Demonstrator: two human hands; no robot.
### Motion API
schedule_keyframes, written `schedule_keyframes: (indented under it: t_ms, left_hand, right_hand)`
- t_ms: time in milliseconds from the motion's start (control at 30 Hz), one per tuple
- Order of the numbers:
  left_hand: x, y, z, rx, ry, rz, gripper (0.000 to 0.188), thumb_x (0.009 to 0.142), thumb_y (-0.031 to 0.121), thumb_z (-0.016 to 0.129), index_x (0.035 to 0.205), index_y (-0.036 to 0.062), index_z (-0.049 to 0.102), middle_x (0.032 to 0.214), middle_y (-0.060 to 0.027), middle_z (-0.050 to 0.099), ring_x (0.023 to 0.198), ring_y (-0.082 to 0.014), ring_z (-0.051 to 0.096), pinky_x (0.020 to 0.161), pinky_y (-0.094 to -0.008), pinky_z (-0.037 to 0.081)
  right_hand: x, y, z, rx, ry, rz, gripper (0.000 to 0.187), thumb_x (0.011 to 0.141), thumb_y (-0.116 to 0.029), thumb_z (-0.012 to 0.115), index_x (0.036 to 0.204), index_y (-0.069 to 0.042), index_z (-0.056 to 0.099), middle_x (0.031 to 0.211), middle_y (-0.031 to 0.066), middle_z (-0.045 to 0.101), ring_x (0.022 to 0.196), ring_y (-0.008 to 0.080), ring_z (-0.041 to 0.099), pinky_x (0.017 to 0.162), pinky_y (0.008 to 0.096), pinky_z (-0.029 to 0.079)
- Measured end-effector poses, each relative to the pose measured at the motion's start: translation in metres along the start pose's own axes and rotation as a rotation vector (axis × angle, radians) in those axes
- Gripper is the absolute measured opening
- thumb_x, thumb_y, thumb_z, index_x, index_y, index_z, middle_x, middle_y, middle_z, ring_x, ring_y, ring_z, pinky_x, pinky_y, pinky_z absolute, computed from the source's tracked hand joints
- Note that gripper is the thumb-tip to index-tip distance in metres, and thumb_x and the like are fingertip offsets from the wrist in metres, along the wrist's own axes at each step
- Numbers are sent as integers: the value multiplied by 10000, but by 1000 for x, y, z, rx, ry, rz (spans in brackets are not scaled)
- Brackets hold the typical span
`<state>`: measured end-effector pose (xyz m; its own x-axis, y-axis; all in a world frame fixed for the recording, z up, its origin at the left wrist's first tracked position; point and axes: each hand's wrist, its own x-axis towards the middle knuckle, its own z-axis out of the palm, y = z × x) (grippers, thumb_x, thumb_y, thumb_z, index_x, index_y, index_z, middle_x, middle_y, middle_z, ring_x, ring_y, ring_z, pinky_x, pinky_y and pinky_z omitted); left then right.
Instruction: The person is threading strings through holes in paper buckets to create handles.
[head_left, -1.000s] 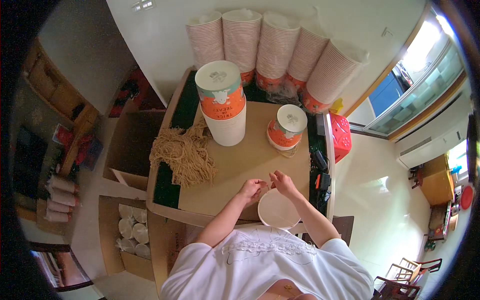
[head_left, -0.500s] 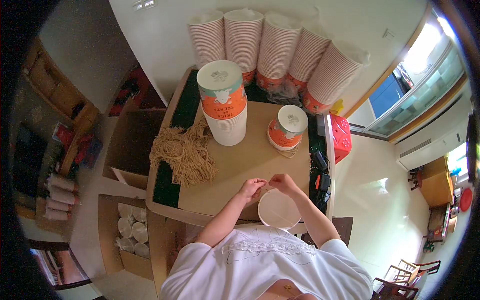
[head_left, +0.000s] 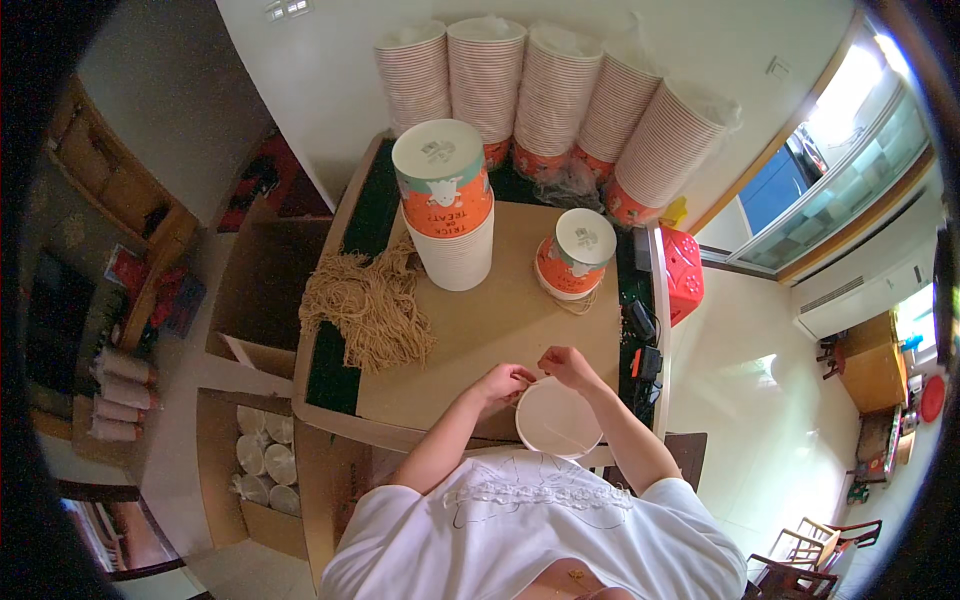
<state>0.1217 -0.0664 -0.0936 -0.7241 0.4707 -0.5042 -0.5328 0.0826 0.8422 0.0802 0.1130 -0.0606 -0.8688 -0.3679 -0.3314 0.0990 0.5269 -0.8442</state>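
Observation:
An open white paper bucket is at the table's near edge, close against my shirt, and a thin strand shows inside it. My left hand is at the bucket's far left rim, its fingers pinched together. Just to the right, over the far rim, my right hand is also closed in a pinch. Whatever the fingertips hold is too small to make out. A heap of brown cord lies left of my hands. Beyond them stand a tall stack of upturned orange-and-white buckets and a shorter upturned stack with cord at its base.
Several tall plastic-wrapped bucket stacks line the wall behind the table. Black and orange small devices lie along the right edge, near a red stool. Left on the floor, a cardboard box holds wrapped white rolls or stacks.
My hands have moved slightly apart. The left has shifted a little lower at the rim. The bucket and the stacks stay where they were.

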Motion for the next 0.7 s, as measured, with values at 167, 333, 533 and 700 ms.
schedule_keyframes:
  t_ms: [167, 333, 533, 700]
  left_hand:
    - [2, 7, 6, -17, 167, 112, 13, 762, 49, 560, 767, 57, 570, 607, 10, 532, 471, -58, 438, 396, -204, 320]
    - [2, 10, 4, -23, 193, 135, 65, 780, 112, 580, 736, 79, 543, 606, 22, 527, 482, -53, 440, 417, -204, 330]
    - [1, 10, 2, -10, 217, 115, 19, 785, 89, 561, 768, 79, 562, 637, 11, 553, 487, -61, 456, 422, -205, 347]
    - [2, -3, -2, 40, 20, 66, 229, 750, -11, 544, 967, 48, 588, 775, -10, 592, 667, -77, 521, 574, -219, 421]
  right_hand:
    - [1, 4, 0, -15, -64, 4, 134, 743, -146, 593, 783, -20, 615, 671, 40, 599, 625, 93, 533, 566, 232, 427]
    - [1, 2, -1, -10, -132, -16, 134, 727, -167, 631, 789, -48, 634, 697, 52, 627, 634, 109, 561, 564, 269, 449]
    - [-1, -3, -4, -35, -198, 10, 153, 765, -139, 589, 850, -14, 617, 763, 54, 620, 695, 104, 551, 619, 231, 442]
    - [-2, -6, -4, 28, -214, 6, 161, 774, -158, 583, 842, -14, 610, 736, 46, 608, 671, 94, 534, 588, 230, 427]
